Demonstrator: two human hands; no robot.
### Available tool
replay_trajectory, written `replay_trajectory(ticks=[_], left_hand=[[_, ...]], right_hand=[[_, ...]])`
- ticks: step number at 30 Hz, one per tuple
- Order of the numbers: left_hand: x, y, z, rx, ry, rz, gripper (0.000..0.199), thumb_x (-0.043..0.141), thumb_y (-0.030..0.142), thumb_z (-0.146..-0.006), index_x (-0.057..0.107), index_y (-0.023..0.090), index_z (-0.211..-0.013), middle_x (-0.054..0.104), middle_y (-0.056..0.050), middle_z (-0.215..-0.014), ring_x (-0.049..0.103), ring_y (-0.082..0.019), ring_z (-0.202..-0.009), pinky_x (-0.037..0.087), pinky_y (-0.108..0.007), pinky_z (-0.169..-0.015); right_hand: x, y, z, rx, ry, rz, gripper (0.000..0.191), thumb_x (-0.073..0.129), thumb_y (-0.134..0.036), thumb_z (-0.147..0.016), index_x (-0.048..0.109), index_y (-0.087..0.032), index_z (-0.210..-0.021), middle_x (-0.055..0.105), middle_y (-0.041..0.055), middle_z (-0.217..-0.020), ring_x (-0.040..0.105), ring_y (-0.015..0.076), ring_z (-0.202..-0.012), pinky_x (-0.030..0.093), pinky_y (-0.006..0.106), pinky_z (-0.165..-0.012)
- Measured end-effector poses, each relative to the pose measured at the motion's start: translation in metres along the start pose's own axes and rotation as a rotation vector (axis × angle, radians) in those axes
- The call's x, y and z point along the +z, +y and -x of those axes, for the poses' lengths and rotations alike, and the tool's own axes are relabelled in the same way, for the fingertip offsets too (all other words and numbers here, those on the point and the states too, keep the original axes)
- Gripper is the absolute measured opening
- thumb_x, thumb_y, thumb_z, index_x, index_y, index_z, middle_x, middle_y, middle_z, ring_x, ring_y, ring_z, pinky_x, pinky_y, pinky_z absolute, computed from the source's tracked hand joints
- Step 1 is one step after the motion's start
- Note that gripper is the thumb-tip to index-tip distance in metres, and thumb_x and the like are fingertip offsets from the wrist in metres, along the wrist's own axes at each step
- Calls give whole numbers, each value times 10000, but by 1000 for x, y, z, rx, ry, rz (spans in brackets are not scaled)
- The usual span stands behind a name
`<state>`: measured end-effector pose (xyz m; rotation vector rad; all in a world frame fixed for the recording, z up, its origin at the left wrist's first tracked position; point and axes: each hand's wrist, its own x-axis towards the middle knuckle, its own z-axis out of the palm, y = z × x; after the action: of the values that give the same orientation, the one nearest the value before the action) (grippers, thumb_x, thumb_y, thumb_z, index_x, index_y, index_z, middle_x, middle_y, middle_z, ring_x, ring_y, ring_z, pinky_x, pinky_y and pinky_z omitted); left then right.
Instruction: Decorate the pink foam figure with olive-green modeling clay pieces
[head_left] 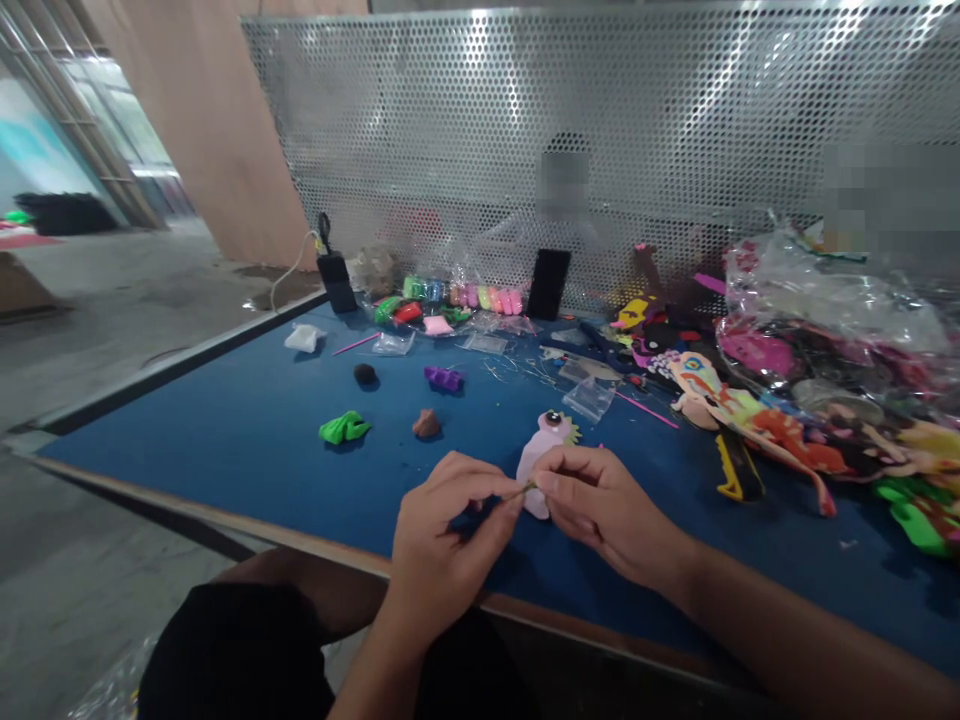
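Note:
My left hand (457, 530) and my right hand (604, 510) meet near the table's front edge, thumbs and forefingers pinched together. Between their fingertips is a tiny olive-coloured piece (529, 486), mostly covered by the fingers; its exact shape cannot be made out. Just behind my hands lies a pale pink clay figure (534, 448) with one dark eye and yellow-green spikes along its right side. My right hand hides part of its body. Farther left on the blue table are lumps of brown clay (426, 424), green clay (345, 428), purple clay (444, 379) and black clay (365, 374).
A heap of colourful clay figures and plastic bags (787, 390) covers the right side, with a yellow-and-black utility knife (737, 468) beside it. Packs of coloured clay (465, 295), a phone (549, 284) and a black box (337, 280) stand along the perforated metal panel (450, 120).

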<state>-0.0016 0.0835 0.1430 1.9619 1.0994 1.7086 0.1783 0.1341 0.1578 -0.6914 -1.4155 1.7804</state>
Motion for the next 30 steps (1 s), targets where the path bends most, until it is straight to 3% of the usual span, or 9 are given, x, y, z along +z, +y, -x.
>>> replay_trajectory(ticks=[5, 12, 16, 20, 25, 30], left_hand=[[-1, -4, 3, -70, 34, 77, 205, 669, 98, -876, 695, 253, -1007, 674, -1, -866, 593, -129, -765, 489, -260, -688], [-2, -4, 5, -106, 56, 127, 198, 664, 112, -889, 734, 269, -987, 676, -9, -922, 633, -127, -847, 501, -228, -719], [-2, -10, 9, -262, 270, 355, 113, 684, 164, -889, 750, 244, -936, 683, -15, -919, 619, -102, -733, 504, -215, -651], [-3, -13, 5, -355, 518, 618, 88, 731, 187, -839, 746, 227, -915, 662, 6, -727, 570, -91, -576, 483, -215, -539], [-5, -8, -3, -403, 665, 799, 119, 781, 165, -742, 739, 200, -847, 663, -9, -724, 581, -118, -592, 459, -198, -446], [-2, -7, -4, -382, 656, 779, 100, 779, 160, -747, 734, 195, -829, 679, -6, -742, 571, -94, -543, 458, -194, -446]], right_hand=[[-1, 1, -1, -51, 117, -5, 224, 730, -372, -890, 674, -167, -819, 380, -108, -446, 250, 25, -368, 197, 161, -374], [-1, 2, -2, -82, 135, 16, 229, 760, -388, -859, 672, -177, -866, 391, -109, -464, 250, 28, -369, 186, 168, -369], [-5, 0, -5, -164, 285, 162, 239, 715, -427, -888, 681, -191, -903, 414, -95, -487, 288, 50, -394, 221, 187, -386], [-4, -4, -6, -375, 396, 620, 164, 682, -352, -919, 732, -197, -912, 588, -15, -661, 489, 110, -569, 400, 245, -543], [10, 2, -16, -640, 218, 1091, 133, 651, -241, -947, 778, -214, -978, 630, 23, -807, 574, 150, -729, 448, 287, -685], [18, 14, -29, -696, 79, 1381, 214, 577, -223, -987, 785, -194, -948, 611, 50, -834, 544, 185, -765, 403, 334, -704]])
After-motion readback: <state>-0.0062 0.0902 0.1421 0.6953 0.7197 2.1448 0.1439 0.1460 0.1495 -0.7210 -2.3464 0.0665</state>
